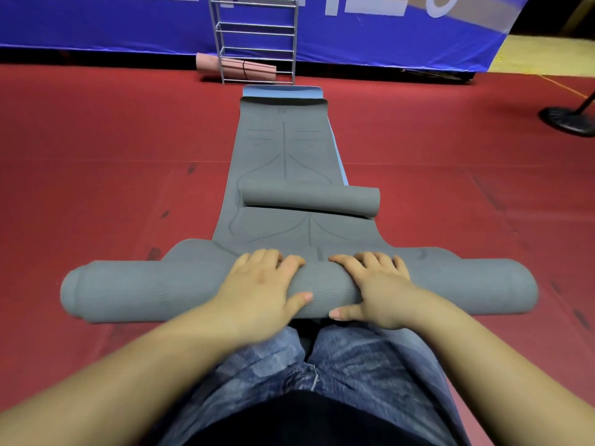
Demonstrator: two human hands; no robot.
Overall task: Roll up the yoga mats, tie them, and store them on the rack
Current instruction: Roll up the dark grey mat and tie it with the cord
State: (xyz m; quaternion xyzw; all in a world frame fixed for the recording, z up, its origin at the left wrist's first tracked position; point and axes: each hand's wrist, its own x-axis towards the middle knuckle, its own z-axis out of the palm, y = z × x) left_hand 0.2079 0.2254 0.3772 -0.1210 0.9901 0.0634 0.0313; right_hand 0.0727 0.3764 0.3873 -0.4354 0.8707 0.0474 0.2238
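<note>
Your roll [145,291] lies crosswise before you; a smaller roll [309,199] at twelve o'clock; the rack [256,40] beyond.
</note>
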